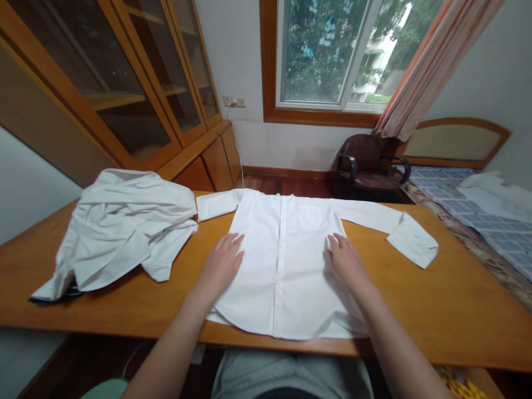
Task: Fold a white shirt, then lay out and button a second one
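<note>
A white button-up shirt (286,249) lies spread flat, front up, on a wooden table (436,310), its sleeves stretched out to both sides. My left hand (222,263) rests flat on the shirt's left side, fingers stretched out. Flat on the shirt's right side lies my right hand (344,260), its fingers also extended. Neither hand holds anything.
A crumpled pile of white garments (124,227) lies on the table's left part. A wooden glass-door cabinet (137,83) stands at the left, a dark armchair (366,163) under the window behind, and a bed (486,216) at the right.
</note>
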Demonstrator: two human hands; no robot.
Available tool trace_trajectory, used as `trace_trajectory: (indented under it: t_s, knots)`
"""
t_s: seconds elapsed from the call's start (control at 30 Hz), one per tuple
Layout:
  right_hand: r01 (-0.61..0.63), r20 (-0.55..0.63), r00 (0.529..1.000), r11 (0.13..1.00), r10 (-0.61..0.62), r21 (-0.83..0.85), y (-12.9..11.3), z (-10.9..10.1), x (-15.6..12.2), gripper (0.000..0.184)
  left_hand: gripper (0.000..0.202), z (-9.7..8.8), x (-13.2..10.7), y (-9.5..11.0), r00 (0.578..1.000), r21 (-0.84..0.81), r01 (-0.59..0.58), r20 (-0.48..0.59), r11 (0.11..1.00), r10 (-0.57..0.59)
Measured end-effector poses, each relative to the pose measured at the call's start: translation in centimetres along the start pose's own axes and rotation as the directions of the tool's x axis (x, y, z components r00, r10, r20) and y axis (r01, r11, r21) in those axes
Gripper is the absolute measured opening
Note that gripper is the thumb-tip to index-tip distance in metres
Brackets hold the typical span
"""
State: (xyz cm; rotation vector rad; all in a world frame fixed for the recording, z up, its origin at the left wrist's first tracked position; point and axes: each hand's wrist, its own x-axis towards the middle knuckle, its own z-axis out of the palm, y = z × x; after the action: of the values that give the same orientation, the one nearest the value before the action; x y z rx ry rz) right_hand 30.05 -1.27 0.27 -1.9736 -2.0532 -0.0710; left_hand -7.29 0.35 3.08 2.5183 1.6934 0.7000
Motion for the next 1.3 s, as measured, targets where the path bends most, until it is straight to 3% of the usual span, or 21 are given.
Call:
trace_trajectory:
  t_s: [0.07,0.2,0.27,0.37,0.67,0.83,1.1,1.3]
  knots:
    - [0.043,-0.012,0.999,0.998,-0.042,0.055,-2.4,1.3,1.3,0.046,0.041,1.9,1.9,1.9,0.995,-0.022,-0.086,0.054,0.996,0.087]
    - [0.089,0.026,0.995,0.99,-0.092,0.112,-6.5,3.1,2.8,0.056,0.046,6.0,5.1,4.8,0.984,-0.034,-0.105,0.143,0.994,0.109]
    - [0.101,0.044,0.993,0.987,-0.108,0.127,-7.4,3.5,2.7,0.057,0.05,7.4,5.7,5.2,0.984,-0.016,-0.063,0.163,0.998,0.064]
    - [0.09,0.052,0.994,0.988,-0.097,0.127,-6.7,3.5,1.6,0.053,0.051,8.3,5.2,4.3,0.987,0.014,-0.032,0.158,0.999,0.029]
    - [0.042,0.045,0.998,0.997,-0.046,0.07,1.6,1.9,-1.9,0.049,0.051,5.6,-0.1,-2.3,0.982,0.047,-0.046,0.183,0.998,0.037]
    - [0.062,0.028,0.998,0.997,-0.064,0.047,3.5,2.1,-2.3,0.05,0.051,4.3,-1.3,-4.1,0.979,0.116,-0.015,0.205,0.993,-0.01]
    - [0.09,-0.057,0.994,0.996,-0.09,0.0,2.9,2.4,-2.1,0.044,0.045,2.7,-0.5,-1.4,0.967,0.285,-0.029,0.25,0.958,-0.045]
    - [0.135,-0.037,0.99,0.988,-0.132,0.079,-0.7,2.2,-1.6,0.046,0.049,4.1,0.2,1.6,0.939,0.155,-0.142,0.333,0.978,0.084]
